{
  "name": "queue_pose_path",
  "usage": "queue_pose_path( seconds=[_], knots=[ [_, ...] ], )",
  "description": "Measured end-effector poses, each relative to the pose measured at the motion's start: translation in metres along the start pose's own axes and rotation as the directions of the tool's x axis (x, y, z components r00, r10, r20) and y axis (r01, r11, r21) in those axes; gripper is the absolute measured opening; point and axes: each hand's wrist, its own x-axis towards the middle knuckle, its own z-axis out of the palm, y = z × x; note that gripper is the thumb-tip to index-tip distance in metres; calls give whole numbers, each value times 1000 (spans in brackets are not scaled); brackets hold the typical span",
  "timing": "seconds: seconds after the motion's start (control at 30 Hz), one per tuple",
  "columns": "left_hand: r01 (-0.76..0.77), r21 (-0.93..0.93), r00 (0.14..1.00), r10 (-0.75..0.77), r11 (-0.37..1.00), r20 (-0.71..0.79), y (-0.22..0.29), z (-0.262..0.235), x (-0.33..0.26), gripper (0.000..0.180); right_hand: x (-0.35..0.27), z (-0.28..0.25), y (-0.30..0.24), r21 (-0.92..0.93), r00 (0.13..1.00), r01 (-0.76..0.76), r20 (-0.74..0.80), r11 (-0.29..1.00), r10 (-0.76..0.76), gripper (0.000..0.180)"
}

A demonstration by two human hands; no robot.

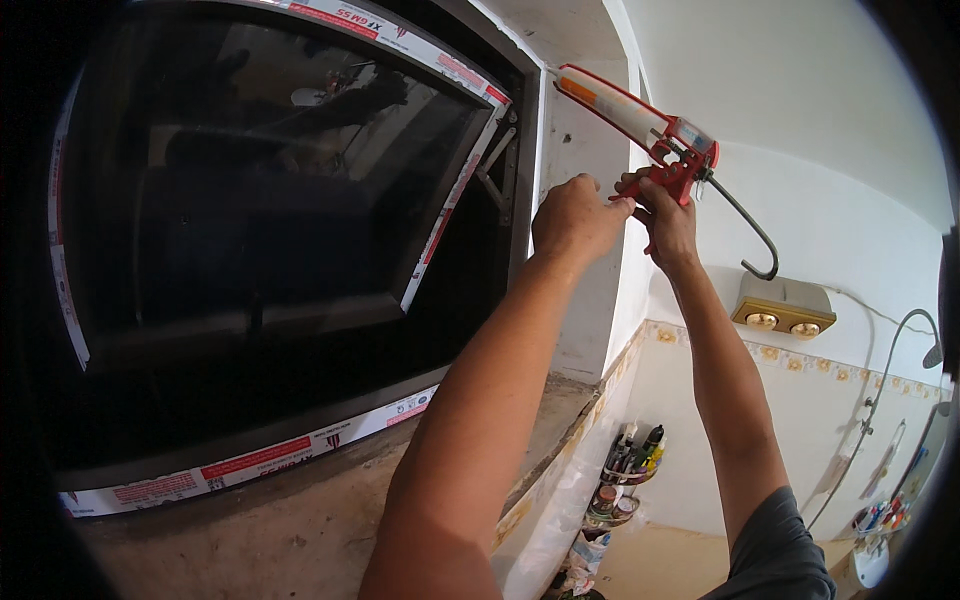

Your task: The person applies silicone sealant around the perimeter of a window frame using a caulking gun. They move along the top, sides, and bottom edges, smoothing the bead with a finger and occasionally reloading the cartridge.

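Observation:
A red caulking gun (668, 150) with a white and orange cartridge (612, 106) points up and left, its nozzle tip at the top right corner of a dark window frame (520, 180). My right hand (665, 218) grips the gun's red handle and trigger. Just left of that handle, my left hand (578, 215) is closed, its fingers touching the handle area. The gun's metal push rod (748, 228) curves down to the right behind the handle.
The window has dark glass (260, 200) and protective tape along its frame, above a rough concrete sill (300, 510). A white wall (820, 200) carries a gold heater lamp unit (783, 312), a shower head (932, 352) and a corner shelf with bottles (630, 465).

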Motion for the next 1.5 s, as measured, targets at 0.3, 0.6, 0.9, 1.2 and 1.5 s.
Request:
queue_pose_path(
  seconds=[0.3, 0.6, 0.9, 1.2, 1.5],
  knots=[
    [-31, 101, 999, 35, 994, -36, -3, -3, -3, 53, 26, 14, -1, -132, 999, -14, -40, 991, 9, 31],
    [-9, 132, 997, 0, 991, 72, 3, -11, -7, 61, 43, 13, 4, -123, 999, -30, -39, 992, 26, 30],
    [2, 151, 997, -14, 988, 79, -4, -11, -6, 61, 52, 13, 11, -137, 998, -40, -48, 990, 33, 32],
    [-18, 238, 998, 3, 971, 64, -7, -6, -5, 49, 59, 20, 6, -275, 998, 48, -27, 960, -57, 29],
    [-19, 241, 996, -2, 970, 85, -2, -6, -8, 44, 68, 25, 2, -474, 998, 46, -5, 879, -55, 29]
  ],
)
